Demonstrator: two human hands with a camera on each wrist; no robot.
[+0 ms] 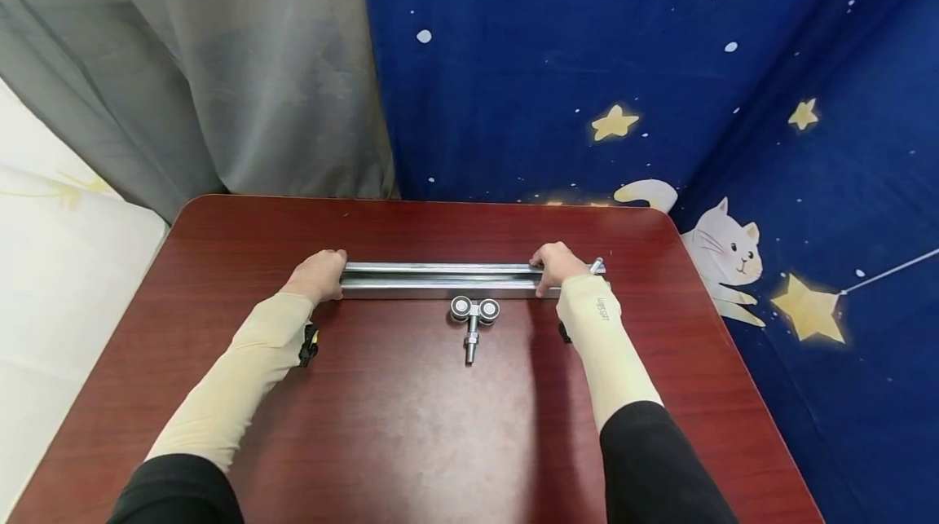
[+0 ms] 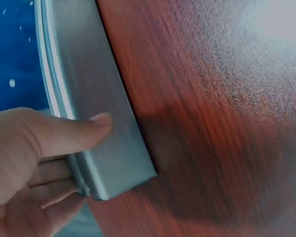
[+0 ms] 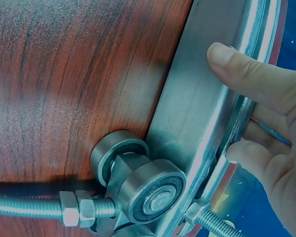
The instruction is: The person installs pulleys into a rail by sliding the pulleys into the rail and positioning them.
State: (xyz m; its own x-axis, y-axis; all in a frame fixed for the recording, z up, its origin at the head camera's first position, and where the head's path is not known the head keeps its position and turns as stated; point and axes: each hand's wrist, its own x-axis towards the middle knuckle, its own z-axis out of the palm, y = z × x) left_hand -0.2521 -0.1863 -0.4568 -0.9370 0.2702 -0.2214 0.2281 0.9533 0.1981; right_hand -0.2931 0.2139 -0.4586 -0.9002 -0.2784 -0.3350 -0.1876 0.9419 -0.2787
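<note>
A long silver metal rail (image 1: pixel 440 281) lies across the table, its channelled side facing up. At its left end my left hand (image 1: pixel 319 275) grips it, thumb (image 2: pixel 96 129) on the near face and fingers round the far side. My right hand (image 1: pixel 559 265) holds it near the right end, with the thumb (image 3: pixel 224 57) also on the near face. In front of the rail's middle lies a roller trolley (image 1: pixel 473 322), its bolt towards me. Another roller trolley (image 3: pixel 155 192) shows beside the rail in the right wrist view. A threaded bolt (image 1: pixel 597 266) sticks out at the rail's right end.
The red-brown wooden table (image 1: pixel 411 426) has rounded far corners. Behind it hang a grey curtain (image 1: pixel 271 84) and a blue star-printed curtain (image 1: pixel 513 84). White fabric (image 1: pixel 66 304) lies along the left side.
</note>
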